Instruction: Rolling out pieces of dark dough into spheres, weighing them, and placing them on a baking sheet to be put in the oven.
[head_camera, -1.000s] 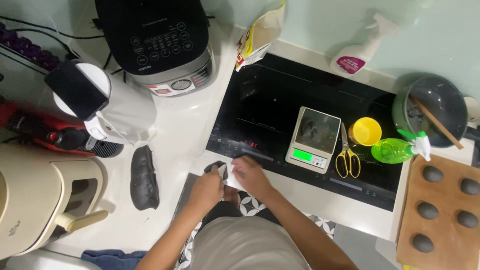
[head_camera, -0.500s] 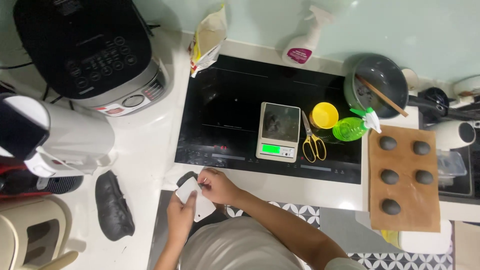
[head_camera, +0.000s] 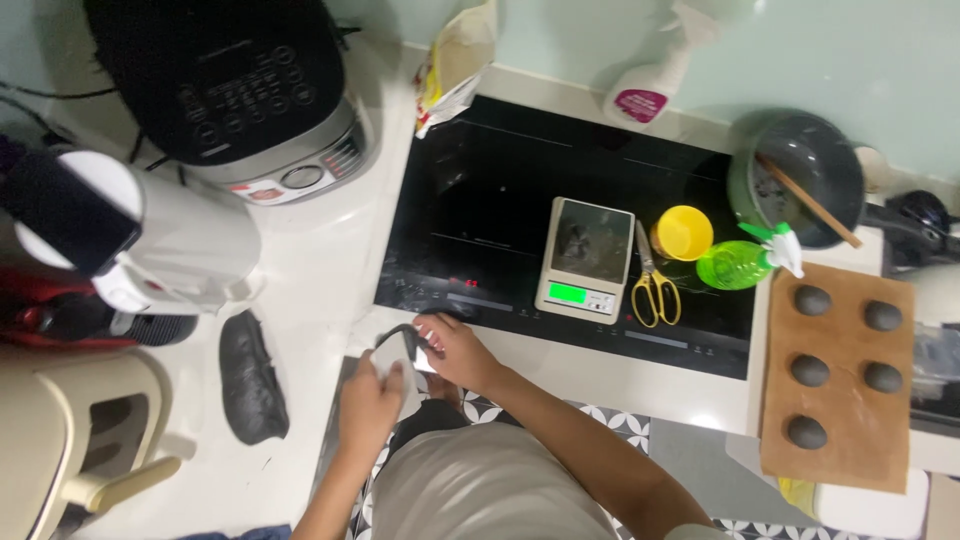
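Note:
My left hand (head_camera: 368, 398) and my right hand (head_camera: 452, 350) meet at the counter's front edge, both closed on a small white scraper (head_camera: 407, 352) smeared with dark dough. A long lump of dark dough (head_camera: 250, 378) lies on the white counter to the left of my hands. Beyond my right hand a digital kitchen scale (head_camera: 586, 257) with a lit green display stands on the black cooktop (head_camera: 480, 215). Yellow-handled scissors (head_camera: 652, 282) lie right of the scale.
A wooden board (head_camera: 845, 400) at the right carries several dark dough balls. A yellow cup (head_camera: 684, 232), green spray bottle (head_camera: 740, 262), grey pot (head_camera: 800, 175) with a wooden stick, black cooker (head_camera: 225, 85), white appliance (head_camera: 150, 240) and flour bag (head_camera: 455, 60) surround the cooktop.
The head view has shifted slightly. Both hands stay together on the scraper at the counter edge, with my right fingers working along it.

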